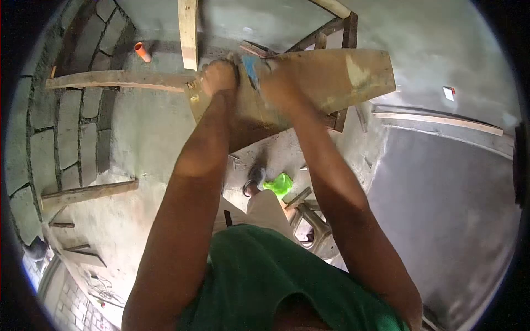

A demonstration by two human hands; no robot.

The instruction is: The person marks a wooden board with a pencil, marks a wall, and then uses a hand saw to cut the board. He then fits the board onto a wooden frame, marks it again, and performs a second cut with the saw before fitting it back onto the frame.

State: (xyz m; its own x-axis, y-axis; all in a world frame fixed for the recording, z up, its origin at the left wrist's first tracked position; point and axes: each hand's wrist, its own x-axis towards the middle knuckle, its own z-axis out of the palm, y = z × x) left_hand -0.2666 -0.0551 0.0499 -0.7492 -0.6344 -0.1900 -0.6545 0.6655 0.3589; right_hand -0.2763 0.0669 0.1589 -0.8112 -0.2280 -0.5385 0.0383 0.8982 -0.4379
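Note:
A brown plywood board (320,74) lies across the timber in front of me, its surface stained and one pale patch toward its right end. My left hand (220,77) is closed in a fist at the board's left part; what its fingers hold is hidden. Close beside it, my right hand (276,83) is smeared by motion and closed around a blue object (249,69) with a dark edge. The kind of that object cannot be made out.
A long plank (116,80) runs left from the board, and an upright timber (188,33) stands behind. An orange pipe (142,52) sticks out near the block wall (44,149). Below are a green plastic bag (279,185) and a stool (317,226).

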